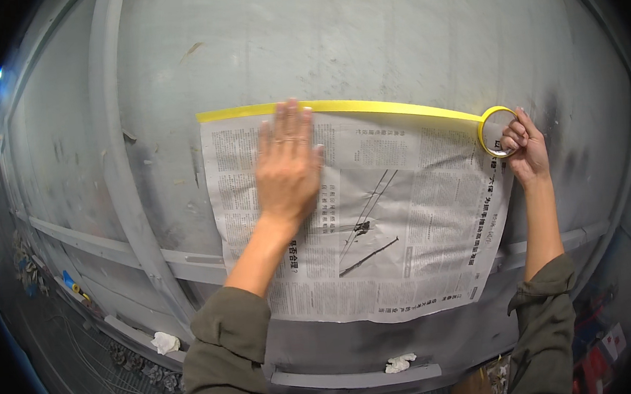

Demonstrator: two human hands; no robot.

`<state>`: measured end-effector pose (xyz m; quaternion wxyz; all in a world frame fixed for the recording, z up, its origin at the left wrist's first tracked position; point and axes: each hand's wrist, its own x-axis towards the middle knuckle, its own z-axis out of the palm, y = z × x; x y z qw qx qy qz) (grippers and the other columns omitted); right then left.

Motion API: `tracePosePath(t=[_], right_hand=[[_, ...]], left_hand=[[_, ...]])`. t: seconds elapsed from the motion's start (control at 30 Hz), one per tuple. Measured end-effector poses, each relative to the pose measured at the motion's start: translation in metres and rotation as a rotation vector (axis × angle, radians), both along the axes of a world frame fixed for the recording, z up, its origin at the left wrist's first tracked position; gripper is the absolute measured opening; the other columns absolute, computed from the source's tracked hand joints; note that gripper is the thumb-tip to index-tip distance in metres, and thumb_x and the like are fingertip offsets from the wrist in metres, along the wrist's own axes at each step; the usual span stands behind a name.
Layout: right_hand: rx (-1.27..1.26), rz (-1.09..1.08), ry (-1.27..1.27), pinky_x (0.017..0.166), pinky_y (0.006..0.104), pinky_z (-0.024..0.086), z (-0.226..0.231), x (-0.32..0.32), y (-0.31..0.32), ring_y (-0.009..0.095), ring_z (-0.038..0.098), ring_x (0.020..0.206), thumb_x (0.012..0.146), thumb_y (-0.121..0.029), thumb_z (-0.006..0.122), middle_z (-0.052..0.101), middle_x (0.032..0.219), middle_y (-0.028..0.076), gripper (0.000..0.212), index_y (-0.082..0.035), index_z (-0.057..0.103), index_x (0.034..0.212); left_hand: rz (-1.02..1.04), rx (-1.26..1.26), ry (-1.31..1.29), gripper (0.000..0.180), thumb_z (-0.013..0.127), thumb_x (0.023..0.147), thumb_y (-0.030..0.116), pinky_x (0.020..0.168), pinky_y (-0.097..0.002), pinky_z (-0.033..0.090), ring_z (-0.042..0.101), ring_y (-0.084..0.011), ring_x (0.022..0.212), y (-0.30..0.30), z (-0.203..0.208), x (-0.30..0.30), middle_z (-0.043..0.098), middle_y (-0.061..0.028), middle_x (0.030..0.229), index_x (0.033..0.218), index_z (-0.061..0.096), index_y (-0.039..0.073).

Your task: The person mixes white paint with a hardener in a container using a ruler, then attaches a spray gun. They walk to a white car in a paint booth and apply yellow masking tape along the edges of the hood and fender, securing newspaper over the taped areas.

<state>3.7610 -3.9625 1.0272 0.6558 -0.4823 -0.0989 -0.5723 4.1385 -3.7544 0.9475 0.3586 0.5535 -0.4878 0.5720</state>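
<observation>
A sheet of newspaper (pixel 435 210) hangs against a grey metal panel (pixel 355 38). Along its top edge runs a strip of yellow tape (pixel 382 107), still joined to the roll of yellow tape (pixel 483 139) at the sheet's upper right corner. My right hand (pixel 531 152) grips that roll, fingers curled round its right side. Flat on the newspaper's left half lies my left hand (pixel 288 173), fingers stretched upward and their tips over the tape strip. Those fingertips look slightly blurred.
Upright ribs (pixel 108 124) and a cross rail frame the panel. Crumpled white paper (pixel 400 363) lies on a ledge below, with another wad (pixel 165 343) at lower left. A cardboard box (pixel 470 391) stands at lower right; thin cables trail over the floor at left.
</observation>
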Motion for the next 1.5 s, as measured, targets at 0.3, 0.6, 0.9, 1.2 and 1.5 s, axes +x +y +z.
tracePosePath(t=[0.3, 0.6, 0.9, 1.2, 1.5], right_hand=[[-0.683, -0.968, 0.37, 0.046, 0.022, 0.027, 0.03, -0.013, 0.053, 0.003, 0.038, 0.049, 0.1, -0.021, 0.064, 0.05, 0.059, -0.007, 0.019, -0.006, 0.07, 0.089], [-1.288, -1.817, 0.924, 0.067, 0.0413, 0.054, 0.017, -0.081, 0.045, 0.032, 0.069, 0.072, 0.096, -0.018, 0.066, 0.073, 0.085, 0.013, 0.036, -0.011, 0.062, 0.132], [-0.819, -1.79, 0.987, 0.068, 0.0414, 0.055, 0.024, -0.056, 0.035, 0.03, 0.071, 0.072, 0.093, -0.039, 0.07, 0.072, 0.072, 0.011, 0.033, -0.007, 0.077, 0.088], [-0.728, -1.822, 1.062, 0.077, 0.0429, 0.058, 0.026, -0.044, 0.039, 0.033, 0.073, 0.082, 0.085, -0.038, 0.074, 0.076, 0.084, 0.013, 0.031, -0.009, 0.08, 0.093], [-0.673, -1.802, 1.136, 0.08, 0.045, 0.059, 0.028, -0.036, 0.028, 0.033, 0.074, 0.086, 0.085, -0.036, 0.073, 0.076, 0.089, 0.014, 0.025, -0.012, 0.08, 0.09]], left_hand=[[-0.116, 0.227, -0.391, 0.063, 0.052, 0.102, 0.036, 0.128, -0.0424, 0.019, 0.026, -0.0264, 0.154, -0.058, 0.002, -0.103, 0.032, -0.014, 0.164, 0.154, 0.04, 0.003], [-0.167, 0.339, -0.58, 0.061, 0.059, 0.097, 0.032, 0.125, -0.041, 0.027, 0.032, -0.0263, 0.151, -0.102, 0.028, -0.17, 0.038, -0.0147, 0.161, 0.147, 0.049, -0.001], [-0.216, 0.405, -0.605, 0.059, 0.054, 0.1, 0.035, 0.125, -0.0407, 0.026, 0.032, -0.0276, 0.151, -0.139, 0.037, -0.239, 0.039, -0.0173, 0.159, 0.145, 0.05, -0.003], [-0.248, 0.388, -0.594, 0.06, 0.06, 0.096, 0.033, 0.126, -0.0402, 0.026, 0.032, -0.0268, 0.151, -0.14, 0.038, -0.244, 0.041, -0.0168, 0.158, 0.144, 0.052, -0.002], [-0.258, 0.266, -0.513, 0.057, 0.061, 0.096, 0.03, 0.125, -0.0412, 0.028, 0.034, -0.0251, 0.15, -0.112, 0.038, -0.182, 0.044, -0.0139, 0.157, 0.144, 0.053, 0.002]])
